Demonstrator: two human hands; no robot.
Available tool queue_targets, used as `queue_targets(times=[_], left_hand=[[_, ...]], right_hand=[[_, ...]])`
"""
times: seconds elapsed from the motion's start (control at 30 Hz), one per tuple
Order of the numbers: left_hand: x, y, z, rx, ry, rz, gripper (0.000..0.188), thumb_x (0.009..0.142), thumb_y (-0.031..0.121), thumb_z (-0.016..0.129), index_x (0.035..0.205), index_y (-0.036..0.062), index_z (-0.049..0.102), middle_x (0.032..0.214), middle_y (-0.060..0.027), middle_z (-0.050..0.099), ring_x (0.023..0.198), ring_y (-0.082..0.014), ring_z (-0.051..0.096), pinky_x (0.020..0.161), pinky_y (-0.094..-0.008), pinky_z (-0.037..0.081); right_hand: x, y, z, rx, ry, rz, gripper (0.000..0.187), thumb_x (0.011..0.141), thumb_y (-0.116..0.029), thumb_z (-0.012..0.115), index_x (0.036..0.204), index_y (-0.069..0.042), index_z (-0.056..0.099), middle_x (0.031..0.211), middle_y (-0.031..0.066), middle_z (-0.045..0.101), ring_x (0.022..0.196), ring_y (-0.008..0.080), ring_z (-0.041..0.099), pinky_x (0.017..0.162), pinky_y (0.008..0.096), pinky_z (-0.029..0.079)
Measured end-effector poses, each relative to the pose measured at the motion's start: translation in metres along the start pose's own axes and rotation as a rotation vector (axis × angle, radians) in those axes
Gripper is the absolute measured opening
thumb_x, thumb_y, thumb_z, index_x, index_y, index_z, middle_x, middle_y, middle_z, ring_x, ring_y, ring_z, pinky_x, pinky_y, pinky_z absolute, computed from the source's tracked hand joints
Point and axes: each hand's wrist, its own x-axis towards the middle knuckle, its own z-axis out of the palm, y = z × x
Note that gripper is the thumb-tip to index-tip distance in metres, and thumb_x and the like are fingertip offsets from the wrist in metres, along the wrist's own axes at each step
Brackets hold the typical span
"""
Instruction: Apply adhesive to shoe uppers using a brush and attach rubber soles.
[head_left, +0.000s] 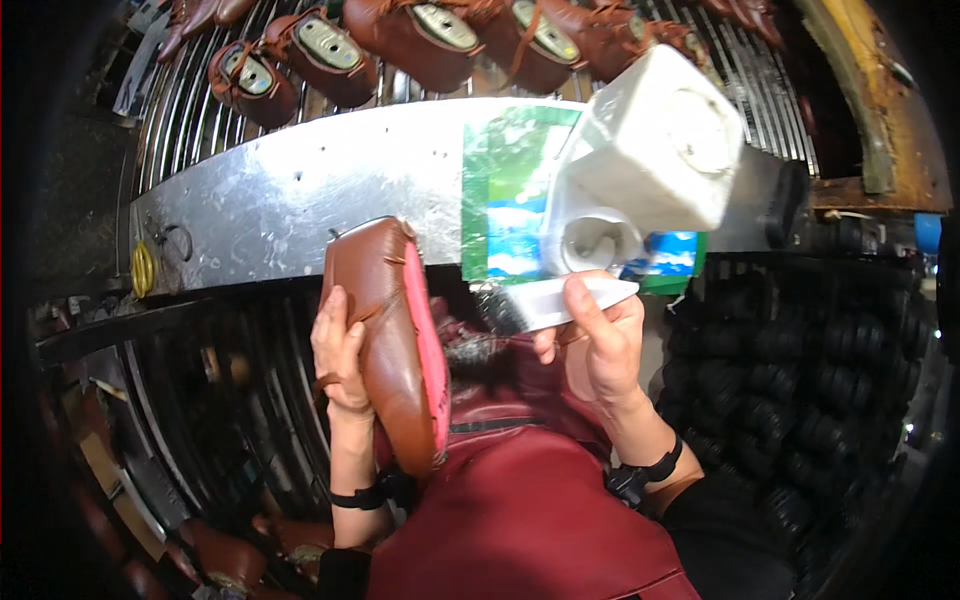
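With left hand (342, 362), clasps brown leather shoe (388, 350), long axis fore-and-aft; with right hand (606, 348), pinches white-handled brush (545, 304) just right of shoe, bristles (501, 310) toward it, not touching.

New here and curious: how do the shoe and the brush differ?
The shoe is brown with a pink edge; the brush has a white handle and dark bristles. The shoe is bulkier than the brush. The shoe runs roughly up the picture, the brush across it. Both are hand-held.
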Motion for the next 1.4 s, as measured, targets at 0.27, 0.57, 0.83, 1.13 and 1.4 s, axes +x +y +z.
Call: queue_targets(times=[0.27,0.57,0.83,1.13,1.4], left_hand=[[0.011,0.029,-0.009,0.115,-0.063,-0.115,0.067,0.092,0.002,0.076,0.148,0.0026,0.039,0.154,-0.0285,0.05,0.137,-0.0444,0.056,0.115,-0.0544,0.048],[0.012,0.02,0.001,0.096,0.075,-0.008,0.042,0.096,-0.007,0.064,0.136,-0.0097,0.052,0.138,-0.0334,0.062,0.126,-0.0469,0.064,0.106,-0.056,0.055],[0.021,0.017,-0.001,0.117,0.114,0.047,0.042,0.097,-0.001,0.063,0.137,-0.0109,0.054,0.138,-0.0335,0.063,0.126,-0.0465,0.065,0.105,-0.0551,0.055],[0.028,0.024,-0.001,0.105,0.111,0.06,0.054,0.089,0.004,0.072,0.139,-0.0115,0.056,0.139,-0.0317,0.063,0.128,-0.0462,0.064,0.109,-0.0548,0.052],[0.047,0.049,-0.008,0.171,0.066,-0.032,0.058,0.084,0.004,0.075,0.137,-0.0116,0.058,0.138,-0.0305,0.064,0.127,-0.0446,0.065,0.109,-0.0519,0.052]], right_hand=[[0.019,0.037,0.037,-0.136,-0.227,-0.008,0.016,0.101,-0.007,0.073,0.106,0.007,0.07,0.085,0.0127,0.074,0.064,0.0136,0.07,0.052,0.025,0.055],[0.114,0.048,0.071,-0.412,-0.133,-0.211,0.023,0.1,-0.018,0.075,0.093,0.003,0.072,0.069,0.0051,0.071,0.052,0.0098,0.064,0.046,0.024,0.049],[0.016,0.021,0.028,-0.39,-0.361,0.015,0.014,0.099,-0.011,0.075,0.101,0.003,0.074,0.081,0.0072,0.074,0.064,0.0107,0.068,0.054,0.0252,0.053],[-0.08,-0.014,0.02,-0.614,-0.924,-0.402,0.022,0.085,0.003,0.082,0.103,0.012,0.074,0.092,0.0222,0.076,0.078,0.0294,0.077,0.071,0.0373,0.063],[-0.049,-0.019,0.028,-0.392,-0.391,-0.09,0.014,0.097,-0.009,0.077,0.098,0.004,0.074,0.078,0.0068,0.074,0.062,0.0082,0.065,0.055,0.024,0.05]])
